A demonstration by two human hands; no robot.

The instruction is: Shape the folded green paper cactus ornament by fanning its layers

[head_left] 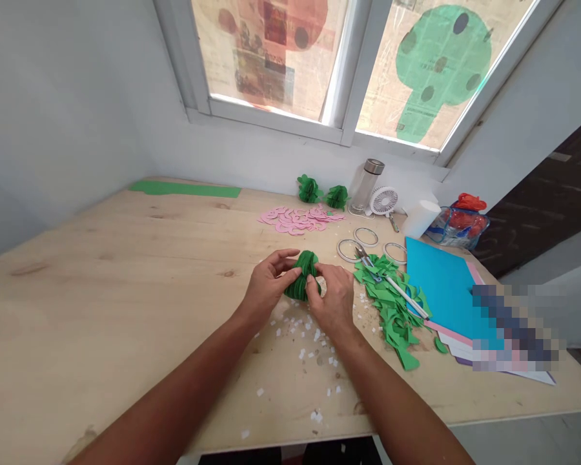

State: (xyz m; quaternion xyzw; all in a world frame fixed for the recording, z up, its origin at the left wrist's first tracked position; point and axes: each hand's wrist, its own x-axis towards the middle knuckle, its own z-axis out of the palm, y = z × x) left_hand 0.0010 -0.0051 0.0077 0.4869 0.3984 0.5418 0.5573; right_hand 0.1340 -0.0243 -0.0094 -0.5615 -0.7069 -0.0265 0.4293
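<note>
Both hands meet at the middle of the wooden table (101, 278) around a green folded paper bundle (302, 271). My left hand (267, 284) wraps its fingers over the bundle's left side and top. My right hand (332, 298) pinches the bundle's lower right side with thumb and fingers. The bundle is fanned like stacked leaf shapes and sits just above the tabletop. Small white paper scraps (310, 336) lie scattered below the hands.
A pile of green cut shapes (392, 310) with scissors (368, 259) and a white pen lies to the right, beside blue and pink sheets (440, 284). Pink cutouts (297, 219), two green paper balls (310, 188), tape rolls (365, 236), a bottle, a small fan and a green strip (184, 188) stand farther back.
</note>
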